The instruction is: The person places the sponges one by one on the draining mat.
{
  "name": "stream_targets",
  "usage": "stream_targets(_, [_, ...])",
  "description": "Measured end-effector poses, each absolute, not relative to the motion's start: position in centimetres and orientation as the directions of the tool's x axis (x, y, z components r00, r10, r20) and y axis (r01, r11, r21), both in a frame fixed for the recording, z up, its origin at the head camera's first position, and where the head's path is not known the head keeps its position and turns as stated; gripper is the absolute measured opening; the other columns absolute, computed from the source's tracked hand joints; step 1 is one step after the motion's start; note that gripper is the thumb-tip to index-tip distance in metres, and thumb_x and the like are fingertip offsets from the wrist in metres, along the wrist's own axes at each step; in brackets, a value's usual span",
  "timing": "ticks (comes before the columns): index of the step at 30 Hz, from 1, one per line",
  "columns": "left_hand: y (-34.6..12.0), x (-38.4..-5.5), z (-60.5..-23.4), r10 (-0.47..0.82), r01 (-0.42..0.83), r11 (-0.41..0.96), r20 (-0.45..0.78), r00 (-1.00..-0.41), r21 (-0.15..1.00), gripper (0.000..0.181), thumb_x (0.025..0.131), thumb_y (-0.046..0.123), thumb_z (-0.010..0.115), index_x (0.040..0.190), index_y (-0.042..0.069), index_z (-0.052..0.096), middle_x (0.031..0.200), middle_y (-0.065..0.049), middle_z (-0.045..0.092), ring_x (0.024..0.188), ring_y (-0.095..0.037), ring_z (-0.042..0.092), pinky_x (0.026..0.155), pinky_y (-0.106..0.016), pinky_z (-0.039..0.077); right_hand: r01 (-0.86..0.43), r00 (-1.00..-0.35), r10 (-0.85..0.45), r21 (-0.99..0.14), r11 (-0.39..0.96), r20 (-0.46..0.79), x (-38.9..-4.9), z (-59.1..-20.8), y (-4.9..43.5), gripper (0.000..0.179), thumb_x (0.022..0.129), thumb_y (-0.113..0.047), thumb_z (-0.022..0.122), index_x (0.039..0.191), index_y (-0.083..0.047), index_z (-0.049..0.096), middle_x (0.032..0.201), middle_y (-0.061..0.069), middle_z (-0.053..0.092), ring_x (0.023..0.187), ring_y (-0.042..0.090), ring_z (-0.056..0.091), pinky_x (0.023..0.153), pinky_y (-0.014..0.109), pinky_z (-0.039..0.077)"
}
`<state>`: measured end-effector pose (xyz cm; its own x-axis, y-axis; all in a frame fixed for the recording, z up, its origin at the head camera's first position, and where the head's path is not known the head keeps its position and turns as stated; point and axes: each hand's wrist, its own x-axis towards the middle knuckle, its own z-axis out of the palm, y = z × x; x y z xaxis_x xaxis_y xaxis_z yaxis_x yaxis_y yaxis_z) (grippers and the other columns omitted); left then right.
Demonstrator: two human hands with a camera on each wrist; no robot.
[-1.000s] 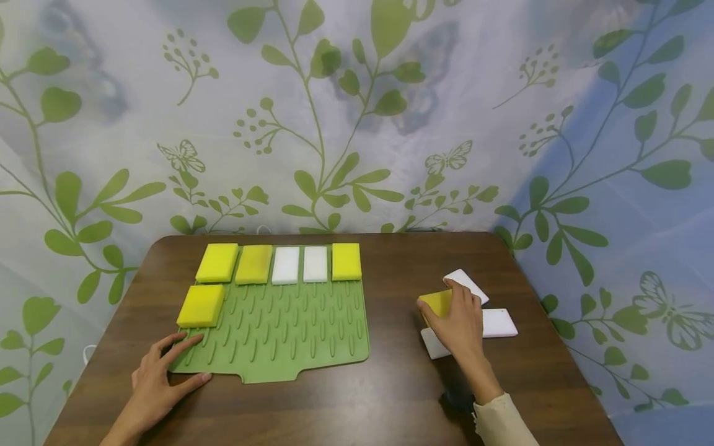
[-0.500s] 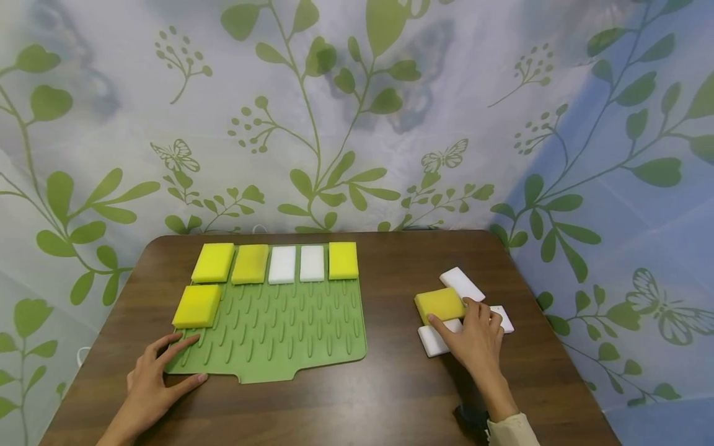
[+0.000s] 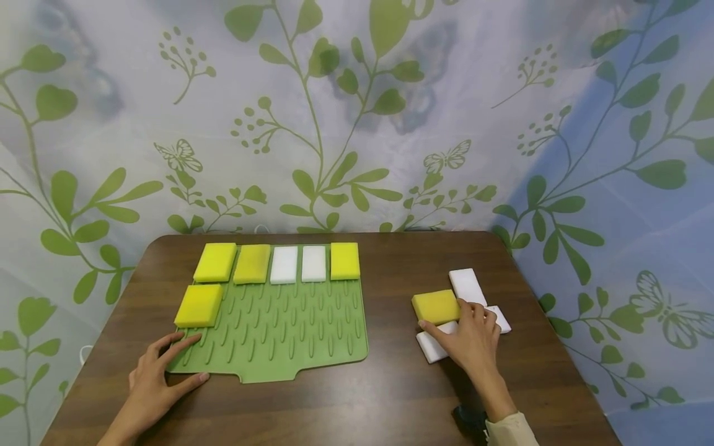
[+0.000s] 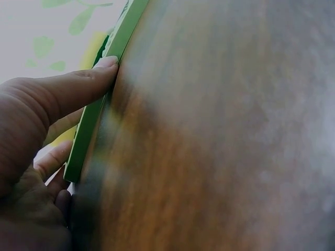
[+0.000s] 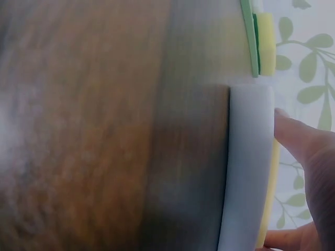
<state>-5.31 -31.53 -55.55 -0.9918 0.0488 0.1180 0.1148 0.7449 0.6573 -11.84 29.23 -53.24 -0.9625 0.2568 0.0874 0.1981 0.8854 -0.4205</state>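
My left hand (image 3: 153, 385) rests at the near left corner of a green ridged mat (image 3: 290, 362), fingers spread, thumb along its near edge. In the left wrist view that thumb (image 4: 86, 86) touches the mat's edge. My right hand (image 3: 476, 337) lies over a small group of sponges on the right. Its fingertips are at the right end of a yellow sponge (image 3: 435, 306), and its thumb is by a white sponge (image 3: 432, 347) in front. Another white sponge (image 3: 467, 286) lies behind the fingers; a third (image 3: 502, 319) is partly hidden by the hand.
Along the mat's back edge stand yellow sponges (image 3: 215, 262) and white sponges (image 3: 284, 264) in a row. One more yellow sponge (image 3: 198, 306) sits at the mat's left side. Bare brown table (image 3: 390, 279) separates the mat from the right group. A patterned cloth (image 3: 357, 124) hangs behind.
My right hand has shifted right off the top of the yellow sponge, uncovering it. The back white sponge has turned and moved slightly right. The left hand stays at the mat corner.
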Motion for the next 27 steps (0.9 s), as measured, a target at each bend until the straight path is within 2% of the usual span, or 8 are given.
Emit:
stream_targets(9, [-31.56, -5.21, -55.75, 0.047, 0.106, 0.743, 0.106, -0.993, 0.661, 0.077, 0.085, 0.029, 0.093, 0.154, 0.021, 0.058, 0.161, -0.028, 0.034, 0.135, -0.066, 0.028, 0.092, -0.078, 0.020, 0.147, -0.976, 0.197, -0.394, 0.907, 0.089, -11.98, -53.23, 29.14, 0.106, 0.085, -0.070, 0.079, 0.156, 0.001, 0.047, 0.147, 0.030, 0.049, 0.137, 0.055, 0.035, 0.110, 0.071, 0.027])
stream_targets(17, [-31.43, -5.27, -55.54, 0.044, 0.106, 0.740, 0.110, -0.993, 0.664, 0.077, 0.085, 0.029, 0.093, 0.154, 0.020, 0.059, 0.161, -0.028, 0.034, 0.135, -0.066, 0.029, 0.092, -0.078, 0.020, 0.115, -0.983, 0.163, -0.395, 0.911, 0.088, -12.32, -53.23, 29.05, 0.097, 0.086, -0.056, 0.082, 0.156, 0.002, 0.047, 0.145, 0.029, 0.049, 0.134, 0.051, 0.034, 0.107, 0.068, 0.027])
stream_targets(27, [-31.42, -5.40, -55.45, 0.049, 0.125, 0.735, 0.131, -0.990, 0.666, 0.077, 0.084, 0.027, 0.093, 0.153, 0.020, 0.060, 0.160, -0.028, 0.035, 0.135, -0.065, 0.029, 0.092, -0.078, 0.020, 0.097, -0.988, 0.137, -0.392, 0.915, 0.077, -12.43, -53.01, 29.14, 0.100, 0.086, -0.058, 0.081, 0.157, 0.001, 0.045, 0.147, 0.030, 0.048, 0.134, 0.051, 0.035, 0.106, 0.067, 0.026])
